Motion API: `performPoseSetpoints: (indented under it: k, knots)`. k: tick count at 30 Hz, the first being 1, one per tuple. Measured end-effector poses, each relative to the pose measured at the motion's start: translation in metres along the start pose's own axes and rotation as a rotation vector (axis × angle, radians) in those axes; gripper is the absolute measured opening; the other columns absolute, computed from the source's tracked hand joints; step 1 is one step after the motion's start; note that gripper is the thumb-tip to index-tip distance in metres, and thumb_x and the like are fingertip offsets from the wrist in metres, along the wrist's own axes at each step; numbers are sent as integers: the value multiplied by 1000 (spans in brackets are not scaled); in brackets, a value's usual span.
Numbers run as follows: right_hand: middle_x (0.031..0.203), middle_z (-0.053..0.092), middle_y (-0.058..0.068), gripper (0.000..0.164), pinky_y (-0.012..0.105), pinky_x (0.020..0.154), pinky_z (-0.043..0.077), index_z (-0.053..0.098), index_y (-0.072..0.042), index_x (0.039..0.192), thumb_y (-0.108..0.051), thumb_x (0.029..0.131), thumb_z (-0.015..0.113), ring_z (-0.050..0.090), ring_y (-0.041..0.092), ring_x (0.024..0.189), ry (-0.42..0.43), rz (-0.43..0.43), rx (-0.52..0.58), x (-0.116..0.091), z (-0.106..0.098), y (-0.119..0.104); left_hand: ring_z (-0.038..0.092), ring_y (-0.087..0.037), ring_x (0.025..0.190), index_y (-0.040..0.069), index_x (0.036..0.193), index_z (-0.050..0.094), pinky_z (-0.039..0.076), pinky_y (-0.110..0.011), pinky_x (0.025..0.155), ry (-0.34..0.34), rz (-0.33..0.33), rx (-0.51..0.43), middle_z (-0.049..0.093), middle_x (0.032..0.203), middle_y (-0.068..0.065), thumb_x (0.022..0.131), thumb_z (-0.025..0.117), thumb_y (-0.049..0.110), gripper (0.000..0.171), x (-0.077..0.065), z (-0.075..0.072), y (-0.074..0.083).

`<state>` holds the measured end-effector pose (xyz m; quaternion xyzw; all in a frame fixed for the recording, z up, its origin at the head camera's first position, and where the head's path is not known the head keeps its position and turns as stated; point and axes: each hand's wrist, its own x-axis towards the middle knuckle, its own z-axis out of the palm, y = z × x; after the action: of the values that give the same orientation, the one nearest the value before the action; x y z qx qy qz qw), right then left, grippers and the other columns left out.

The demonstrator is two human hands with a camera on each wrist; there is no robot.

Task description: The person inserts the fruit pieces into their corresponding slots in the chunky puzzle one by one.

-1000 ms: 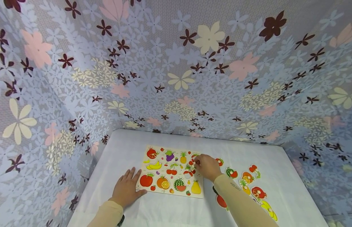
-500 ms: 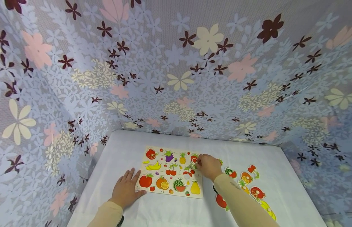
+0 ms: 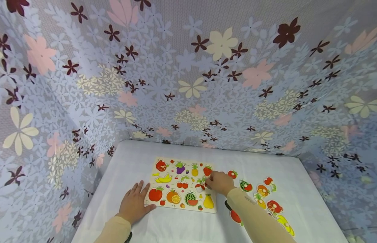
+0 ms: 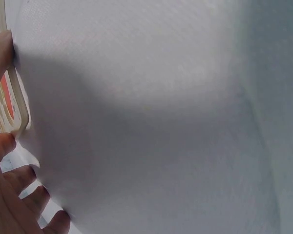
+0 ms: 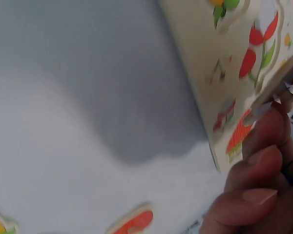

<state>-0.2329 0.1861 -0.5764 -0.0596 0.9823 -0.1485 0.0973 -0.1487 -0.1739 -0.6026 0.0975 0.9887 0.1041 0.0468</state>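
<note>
A fruit puzzle board [image 3: 192, 209] lies flat, covered with coloured fruit pictures. My left hand [image 3: 133, 203] rests with straight, spread fingers at its left edge; in the left wrist view the thumb [image 4: 1, 58] touches the board's edge. Over the board's right side, my right hand [image 3: 221, 183] pinches a thin puzzle piece [image 5: 278, 82], seen edge-on in the right wrist view and tilted above the board. Its fruit is mostly hidden by my fingers. The strawberry picture [image 3: 207, 170] shows just beyond my fingertips, and the pear picture [image 3: 208, 201] lies nearer.
Loose fruit pieces lie right of the board, among them a watermelon [image 3: 245, 186], an orange [image 3: 263, 190], cherries [image 3: 269, 182], a pomegranate [image 3: 274, 206] and bananas [image 3: 286, 225]. A red piece [image 3: 235, 216] is partly under my right forearm. Flowered cloth [image 3: 191, 101] walls surround the white table [image 3: 176, 229].
My right hand has moved nearer along the board's right side, away from the strawberry picture, which now shows more fully. The left hand has stayed in place.
</note>
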Motion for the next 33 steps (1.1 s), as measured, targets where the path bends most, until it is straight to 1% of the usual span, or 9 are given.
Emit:
performPoseSetpoints:
  k: [2, 5, 9, 11, 16, 23, 26, 33]
  knots:
    - [54, 45, -5, 35, 27, 43, 32, 55, -18, 66, -37, 95, 62, 43, 14, 48, -2, 3, 15, 0, 6, -3, 34, -45, 140, 9, 151, 44, 31, -62, 110, -2, -2, 2, 36, 155, -22, 80, 73, 61, 93, 0, 0, -1]
    - [53, 43, -5, 36, 27, 43, 31, 54, -17, 64, -35, 94, 63, 41, 13, 47, 4, -6, 31, -2, 14, -7, 33, -44, 140, 10, 151, 44, 31, -62, 110, -4, -5, 6, 36, 155, -21, 80, 73, 62, 93, 0, 3, -2]
    - [55, 47, -6, 34, 27, 44, 33, 55, -18, 67, -37, 93, 67, 45, 13, 48, 19, -9, 22, -2, 23, -11, 33, -44, 140, 11, 152, 43, 31, -62, 110, -3, -3, 9, 35, 156, -21, 79, 72, 64, 94, 2, 6, -4]
    - [55, 46, -5, 34, 27, 44, 32, 55, -18, 68, -38, 93, 68, 45, 13, 48, 33, -12, 16, -2, 25, -13, 34, -44, 140, 11, 151, 44, 32, -62, 110, 1, 1, 9, 36, 156, -21, 79, 72, 65, 95, 3, 8, -4]
    - [56, 47, -4, 34, 27, 45, 32, 55, -17, 71, -39, 92, 71, 44, 13, 49, 50, -12, 26, -2, 27, -17, 33, -43, 140, 11, 152, 43, 32, -61, 110, 1, 4, 8, 35, 156, -21, 79, 72, 65, 95, 3, 7, -4]
    - [63, 53, -5, 29, 29, 49, 37, 60, -17, 78, -40, 91, 73, 48, 14, 54, 37, 1, 50, -4, 25, -20, 33, -43, 141, 12, 152, 43, 31, -61, 111, 4, 2, 27, 35, 156, -20, 80, 70, 66, 95, 4, 7, -5]
    - [64, 54, -5, 28, 30, 51, 39, 61, -17, 79, -39, 90, 74, 49, 15, 55, 38, 6, 61, -3, 25, -19, 34, -43, 140, 11, 152, 44, 32, -61, 110, 11, 4, 21, 36, 156, -20, 80, 71, 65, 94, 4, 6, -5]
    - [64, 53, -5, 29, 30, 52, 38, 60, -18, 77, -41, 90, 74, 49, 14, 57, 58, 17, 32, 0, 29, -17, 33, -43, 141, 11, 152, 43, 32, -61, 110, 2, 1, 12, 35, 156, -20, 80, 71, 65, 94, 3, 6, -5]
